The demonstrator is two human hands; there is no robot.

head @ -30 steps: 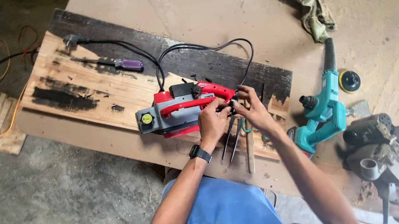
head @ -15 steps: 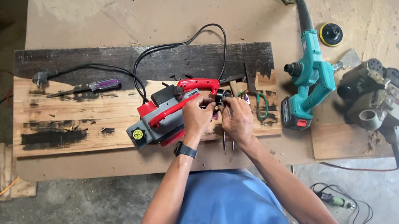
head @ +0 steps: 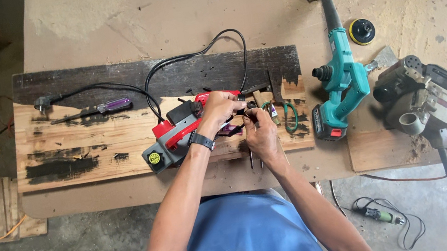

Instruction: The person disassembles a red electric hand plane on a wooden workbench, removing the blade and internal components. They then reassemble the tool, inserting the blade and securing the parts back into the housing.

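My left hand (head: 219,109) is closed over the top of the red and grey power planer (head: 185,131), which lies on the scorched plank (head: 87,149) at the desk's (head: 166,7) near edge. My right hand (head: 261,132) pinches a small dark part at the planer's right end; what it is, I cannot tell. Best done, I judge, with the left pressing down firmly while the right works. A round yellow label (head: 154,158) marks the planer's left end, and a small red label (head: 335,132) sits on the teal blower's (head: 338,81) battery to the right.

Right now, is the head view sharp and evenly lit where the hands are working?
Head view: soft daylight, no glare; left hand and right hand sharp on the red planer, though they hide the small part between them; left floor edge dark.
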